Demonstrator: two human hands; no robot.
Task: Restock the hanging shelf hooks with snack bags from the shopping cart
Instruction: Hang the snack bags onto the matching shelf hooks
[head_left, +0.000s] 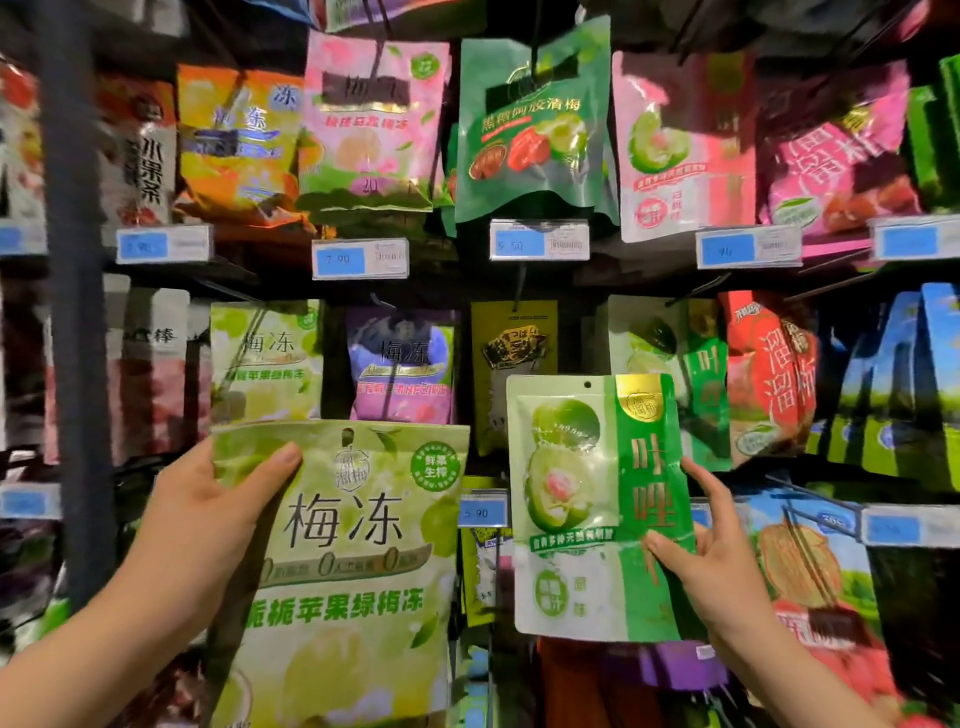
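Both hands up at the rack, one snack bag each.
Left hand grips the big green bag at its top-left corner, thumb across the front; print reads 梅冻. Right hand pinches the smaller green-and-white bag at its lower right edge, thumb in front, bag upright, hang hole on top. Both bags are held in front of the hanging packs, neither hung. Price tags read 7 90, 9 50, 5 90.

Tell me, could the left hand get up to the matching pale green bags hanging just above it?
Probably yes. The left hand holds a pale green bag right below the matching hanging bags, and nothing shows between them. Being full, it could hang its bag but not grab another.
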